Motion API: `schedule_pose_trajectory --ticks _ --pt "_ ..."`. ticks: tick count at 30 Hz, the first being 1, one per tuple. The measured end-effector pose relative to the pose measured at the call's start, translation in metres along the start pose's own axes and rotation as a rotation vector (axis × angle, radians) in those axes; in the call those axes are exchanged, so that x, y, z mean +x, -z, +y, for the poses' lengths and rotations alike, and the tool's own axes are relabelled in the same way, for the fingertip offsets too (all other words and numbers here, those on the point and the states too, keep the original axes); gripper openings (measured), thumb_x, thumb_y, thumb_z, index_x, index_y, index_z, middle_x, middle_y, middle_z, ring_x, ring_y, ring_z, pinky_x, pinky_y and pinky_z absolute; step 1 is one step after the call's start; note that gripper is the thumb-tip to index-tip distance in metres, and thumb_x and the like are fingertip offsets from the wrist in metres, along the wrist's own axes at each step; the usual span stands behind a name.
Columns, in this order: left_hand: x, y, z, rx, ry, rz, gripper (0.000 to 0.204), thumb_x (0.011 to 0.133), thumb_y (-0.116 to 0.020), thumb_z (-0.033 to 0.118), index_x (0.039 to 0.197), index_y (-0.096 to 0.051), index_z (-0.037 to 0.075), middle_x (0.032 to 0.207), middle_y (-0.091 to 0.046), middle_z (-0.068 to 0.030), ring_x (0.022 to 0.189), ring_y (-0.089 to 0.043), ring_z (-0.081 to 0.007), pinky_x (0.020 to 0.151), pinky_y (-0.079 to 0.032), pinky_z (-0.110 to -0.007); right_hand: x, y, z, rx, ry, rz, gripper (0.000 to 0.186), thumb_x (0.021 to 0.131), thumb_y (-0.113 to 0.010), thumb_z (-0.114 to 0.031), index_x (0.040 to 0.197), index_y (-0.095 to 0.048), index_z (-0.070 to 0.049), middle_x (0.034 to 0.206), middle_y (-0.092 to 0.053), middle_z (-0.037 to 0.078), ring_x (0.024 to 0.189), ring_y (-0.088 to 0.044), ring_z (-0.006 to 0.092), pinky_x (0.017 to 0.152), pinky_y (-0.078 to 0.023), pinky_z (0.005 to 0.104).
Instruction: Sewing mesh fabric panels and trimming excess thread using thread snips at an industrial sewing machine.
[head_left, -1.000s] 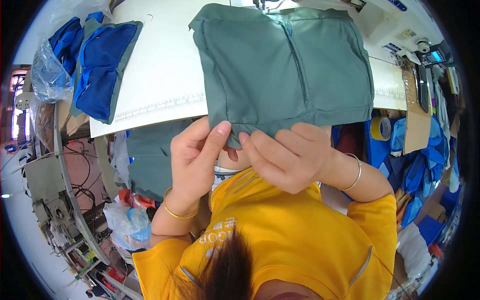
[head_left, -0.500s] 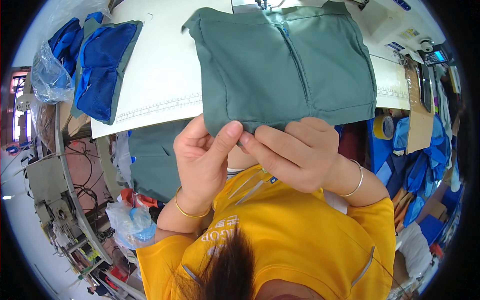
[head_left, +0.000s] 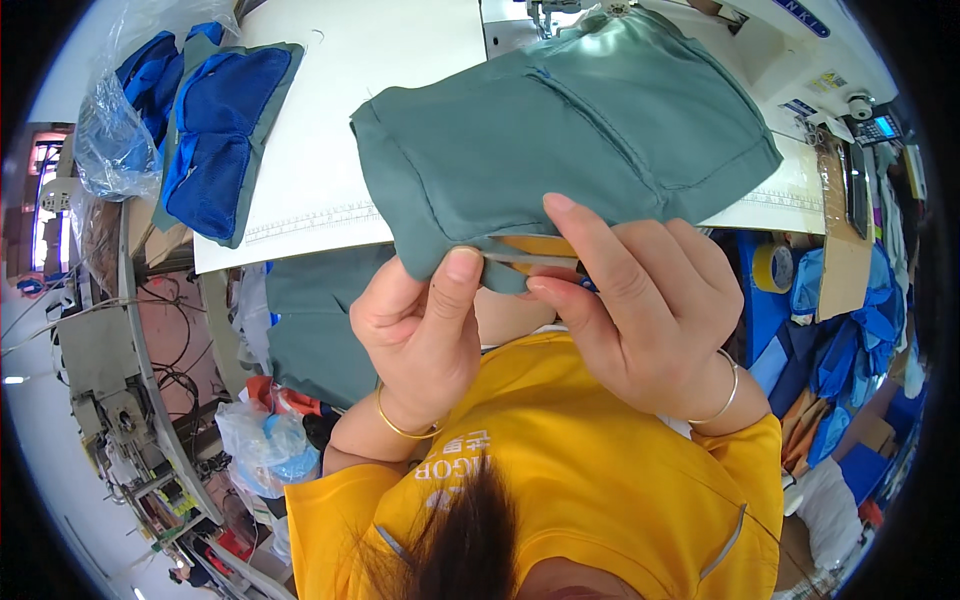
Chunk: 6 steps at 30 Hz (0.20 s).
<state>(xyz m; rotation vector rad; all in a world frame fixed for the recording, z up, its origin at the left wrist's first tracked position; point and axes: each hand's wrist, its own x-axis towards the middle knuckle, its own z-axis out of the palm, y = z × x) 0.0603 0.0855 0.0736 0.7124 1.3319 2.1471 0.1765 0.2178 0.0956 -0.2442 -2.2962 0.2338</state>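
A grey-green fabric panel (head_left: 500,140) with a stitched seam down its middle and stitching along its borders lies over the white table and hangs past its near edge. My left hand (head_left: 420,320) pinches its lower edge between thumb and fingers. My right hand (head_left: 650,300) holds a small pair of thread snips (head_left: 535,260), blades apart and pointing left at the cloth edge beside my left thumb. Part of the snips is hidden by my right fingers.
A sewing machine (head_left: 800,55) stands at the back right of the white table (head_left: 310,150). Blue mesh pieces on green cloth (head_left: 215,145) lie at the left. A yellow tape roll (head_left: 772,268) and blue fabric are at the right. Green cloth (head_left: 325,320) hangs below the table.
My right hand has let go of the fabric edge, moved right, and now holds the snips, which were hanging at the shirt. The panel has sagged and shifted; my left hand keeps its pinch.
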Motion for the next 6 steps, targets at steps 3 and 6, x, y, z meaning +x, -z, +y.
schedule_pose_trajectory --ticks 3,6 --pt "-0.0022 -0.0046 -0.0017 0.055 -0.038 0.071 0.019 0.096 -0.063 0.003 0.112 -0.067 -0.006 0.095 -0.066 -0.0012 0.08 -0.053 -0.0046 0.069 -0.041 -0.019 0.0004 0.0007 -0.0006 -0.028 0.004 0.011 0.041 0.084 -0.075 -0.027 0.118 -0.069 -0.004 0.069 -0.054 0.001 0.054 -0.046 0.0174 0.05 -0.037 0.0292" --pt "-0.0029 -0.0008 -0.0046 0.116 -0.11 0.026 0.021 0.096 -0.064 0.003 0.114 -0.067 -0.005 0.097 -0.067 -0.0009 0.082 -0.053 -0.0047 0.071 -0.041 -0.018 -0.0003 0.0008 0.0001 -0.03 0.015 0.008 0.042 0.084 -0.075 -0.026 0.12 -0.068 -0.004 0.068 -0.054 0.001 0.054 -0.045 0.0176 0.05 -0.037 0.0296"
